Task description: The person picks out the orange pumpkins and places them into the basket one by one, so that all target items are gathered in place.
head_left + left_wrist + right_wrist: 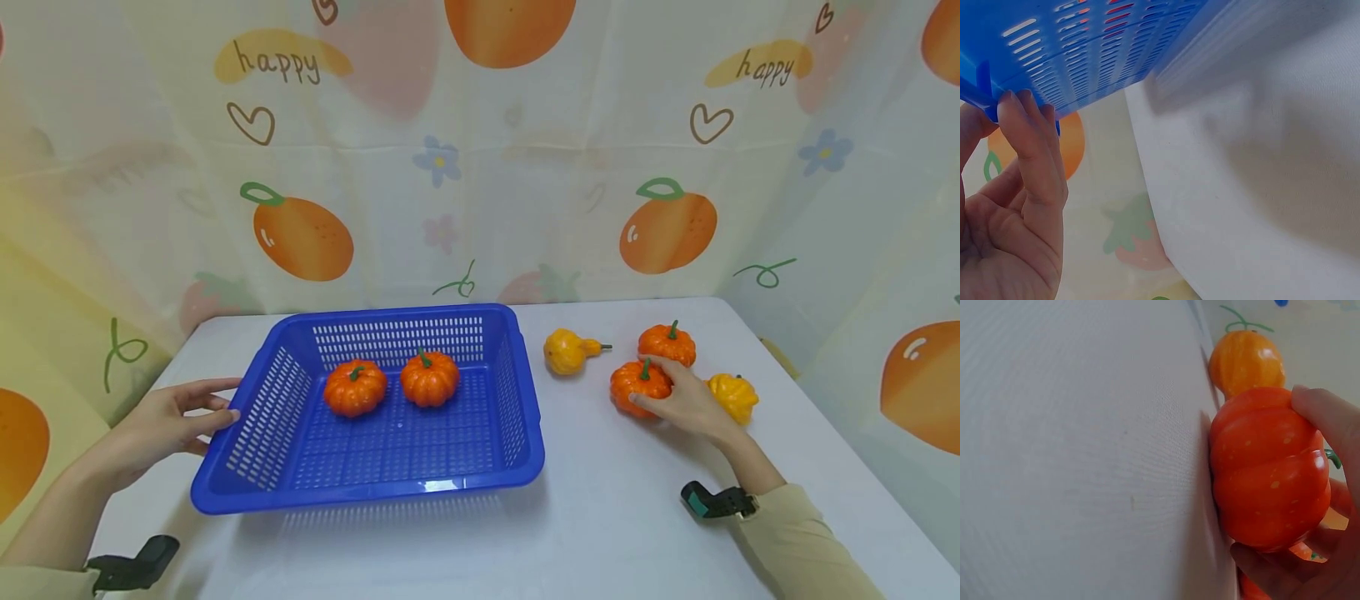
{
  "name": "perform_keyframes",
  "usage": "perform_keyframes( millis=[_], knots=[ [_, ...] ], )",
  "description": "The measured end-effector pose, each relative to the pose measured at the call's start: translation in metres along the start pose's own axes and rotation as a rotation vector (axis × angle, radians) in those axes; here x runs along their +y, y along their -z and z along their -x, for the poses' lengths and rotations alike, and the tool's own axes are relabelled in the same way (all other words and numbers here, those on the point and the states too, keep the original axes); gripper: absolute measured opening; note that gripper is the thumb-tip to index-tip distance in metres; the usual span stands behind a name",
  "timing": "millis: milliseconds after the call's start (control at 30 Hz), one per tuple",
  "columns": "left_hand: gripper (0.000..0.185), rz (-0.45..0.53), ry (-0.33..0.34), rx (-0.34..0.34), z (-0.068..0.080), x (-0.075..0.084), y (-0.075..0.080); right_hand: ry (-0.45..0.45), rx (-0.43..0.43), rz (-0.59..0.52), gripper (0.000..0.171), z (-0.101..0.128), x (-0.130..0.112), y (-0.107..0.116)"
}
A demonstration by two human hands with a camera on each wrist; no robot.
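My right hand [693, 406] curls around the near orange ribbed toy pumpkin [637, 388] on the white table [600, 533], right of the blue slotted plastic basket [517, 433]. I'd lift straight, clearing neighbours, while my left hand [161, 425], fingers relaxed, steadies the rim.
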State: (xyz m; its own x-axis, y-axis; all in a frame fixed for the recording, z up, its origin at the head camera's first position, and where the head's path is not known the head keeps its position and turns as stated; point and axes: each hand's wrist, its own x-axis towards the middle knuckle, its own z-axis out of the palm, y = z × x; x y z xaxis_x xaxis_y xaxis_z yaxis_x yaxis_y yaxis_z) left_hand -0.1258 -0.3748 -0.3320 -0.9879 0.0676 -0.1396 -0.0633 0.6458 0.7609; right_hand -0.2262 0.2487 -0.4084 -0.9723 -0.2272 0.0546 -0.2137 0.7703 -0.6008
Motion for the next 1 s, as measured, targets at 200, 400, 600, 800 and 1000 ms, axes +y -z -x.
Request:
perform_keyframes(
  millis=[200, 400, 600, 800, 1000],
  knots=[
    [0.068, -0.001, 0.001, 0.001, -0.001, 0.000, 0.000, 0.003, 0.010, -0.004, 0.076, -0.001, 0.000, 0.001],
    [0.067, 0.007, 0.009, -0.002, 0.000, -0.001, 0.000, -0.010, 0.004, -0.005, 0.077, -0.003, -0.003, 0.004],
    [0.067, -0.004, 0.011, -0.003, 0.000, -0.001, -0.001, -0.005, 0.006, -0.001, 0.076, -0.005, -0.010, 0.010],
    [0.067, -0.009, 0.009, -0.004, 0.000, -0.001, -0.001, 0.028, 0.023, -0.008, 0.072, -0.006, -0.018, 0.018],
    [0.067, -0.005, 0.004, -0.007, 0.000, 0.000, 0.001, 0.021, 0.008, -0.027, 0.076, -0.011, -0.021, 0.024]
  ],
)
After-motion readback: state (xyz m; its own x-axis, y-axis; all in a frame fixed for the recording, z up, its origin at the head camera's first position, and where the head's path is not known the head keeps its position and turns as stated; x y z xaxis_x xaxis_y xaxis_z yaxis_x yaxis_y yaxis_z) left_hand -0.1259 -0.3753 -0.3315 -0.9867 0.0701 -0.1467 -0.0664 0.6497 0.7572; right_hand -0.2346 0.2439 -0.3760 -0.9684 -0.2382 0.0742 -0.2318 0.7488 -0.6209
